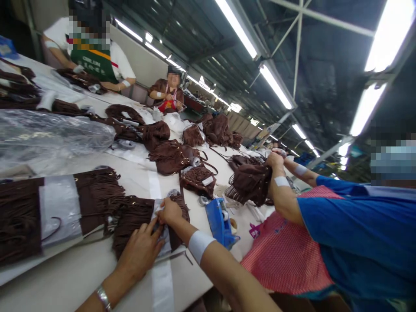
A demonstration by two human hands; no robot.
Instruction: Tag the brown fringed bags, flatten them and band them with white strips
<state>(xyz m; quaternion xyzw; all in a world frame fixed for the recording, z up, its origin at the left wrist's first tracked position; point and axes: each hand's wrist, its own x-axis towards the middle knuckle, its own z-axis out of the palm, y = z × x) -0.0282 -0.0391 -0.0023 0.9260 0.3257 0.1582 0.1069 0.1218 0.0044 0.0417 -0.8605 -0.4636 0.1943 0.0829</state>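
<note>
My left hand (139, 251) lies on a brown fringed bag (130, 221) near the table's front edge, its fingers spread toward a pale wrapping strip (165, 240). Just right of it, my right hand (170, 212) has its fingers bent together at the upper part of that strip; what they pinch, if anything, is too small to make out. The strip runs across the bag, with fringe showing on both sides. A silver bracelet is on my left wrist and a white band on my right forearm.
A wrapped fringed bag (94, 199) lies at left, below clear plastic (48, 134). A blue tape dispenser (219, 221) stands right of my hands. More brown bags (172, 156) cover the table's middle. At right a person in blue (357, 225) handles a bag; two people are across the table.
</note>
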